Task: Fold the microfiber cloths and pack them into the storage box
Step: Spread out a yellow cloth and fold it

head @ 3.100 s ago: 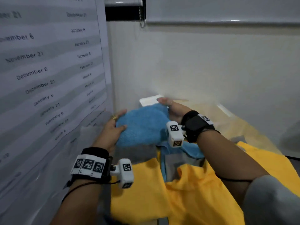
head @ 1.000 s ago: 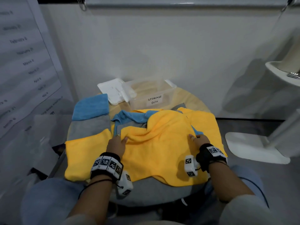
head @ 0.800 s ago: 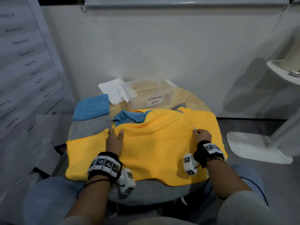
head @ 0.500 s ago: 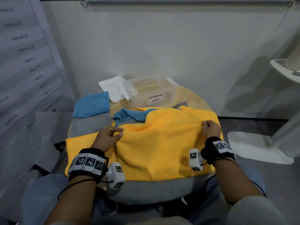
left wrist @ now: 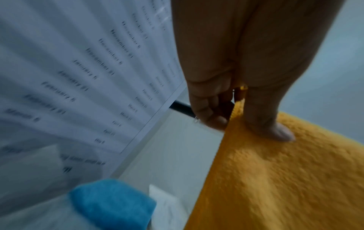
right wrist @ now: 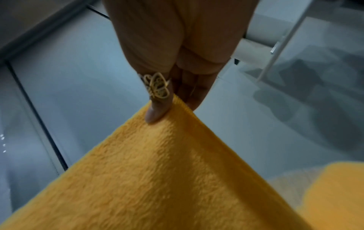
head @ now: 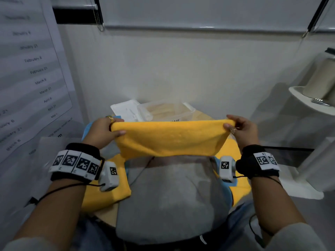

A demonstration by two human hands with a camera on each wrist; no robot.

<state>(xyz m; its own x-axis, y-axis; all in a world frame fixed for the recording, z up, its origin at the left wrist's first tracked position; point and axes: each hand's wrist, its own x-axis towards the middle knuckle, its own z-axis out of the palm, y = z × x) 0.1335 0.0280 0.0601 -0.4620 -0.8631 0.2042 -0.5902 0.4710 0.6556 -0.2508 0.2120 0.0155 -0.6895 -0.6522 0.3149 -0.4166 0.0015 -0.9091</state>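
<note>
A yellow microfiber cloth [head: 168, 140] hangs stretched in the air above the table. My left hand [head: 106, 130] pinches its left top corner, thumb in front. My right hand [head: 239, 128] pinches the right top corner. The wrist views show each pinch close up: left hand [left wrist: 232, 118] and right hand [right wrist: 169, 105] on the yellow cloth [right wrist: 157, 179]. The clear storage box [head: 164, 110] stands behind the held cloth, partly hidden. A grey cloth [head: 168, 196] lies flat on the table below. More yellow cloths [head: 101, 194] lie at both sides.
The white box lid [head: 125, 110] lies left of the box. A folded blue cloth [left wrist: 112, 202] sits at the far left of the table. A printed wall chart [head: 27, 69] hangs on the left. A white stand [head: 311, 98] is at the right.
Both hands took the top yellow cloth by its far corners and lifted it off the table, uncovering the grey cloth beneath. Earlier, the blue cloth was folded and set down at the left.
</note>
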